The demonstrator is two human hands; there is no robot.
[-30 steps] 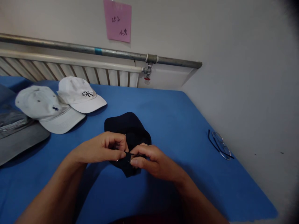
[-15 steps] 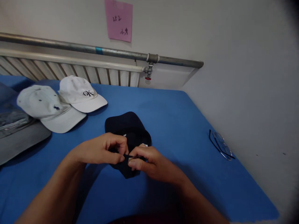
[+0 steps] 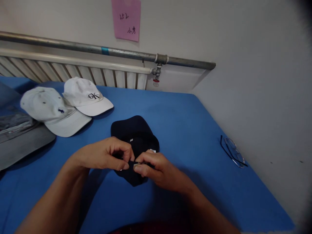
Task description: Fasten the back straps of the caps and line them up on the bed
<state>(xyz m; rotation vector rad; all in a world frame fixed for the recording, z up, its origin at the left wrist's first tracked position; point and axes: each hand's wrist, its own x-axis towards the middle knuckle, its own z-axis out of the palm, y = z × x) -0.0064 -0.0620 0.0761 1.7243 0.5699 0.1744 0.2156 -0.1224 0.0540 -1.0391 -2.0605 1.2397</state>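
Navy cloth at the near part of the cap [image 3: 131,126] is pinched between the thumb and fingers of my left hand [image 3: 107,154] and of my right hand [image 3: 161,169], the two grips just beside each other. A small pale strip [image 3: 136,165] shows at my right fingertips. The cap lies on the blue table [image 3: 180,130], well in from the right edge, its opening facing up and its brim towards the far edge. Glasses [image 3: 234,152] lie near the right edge. Over to the left, a grey cap [image 3: 24,143] touches a pale cap [image 3: 56,112], which overlaps a white cap [image 3: 85,97] nearer the far edge. Beyond that edge are a radiator [image 3: 119,78], a valve [image 3: 157,73] and a metal pipe [image 3: 190,62], with a pink note [image 3: 126,22] on the wall [image 3: 243,65] above.
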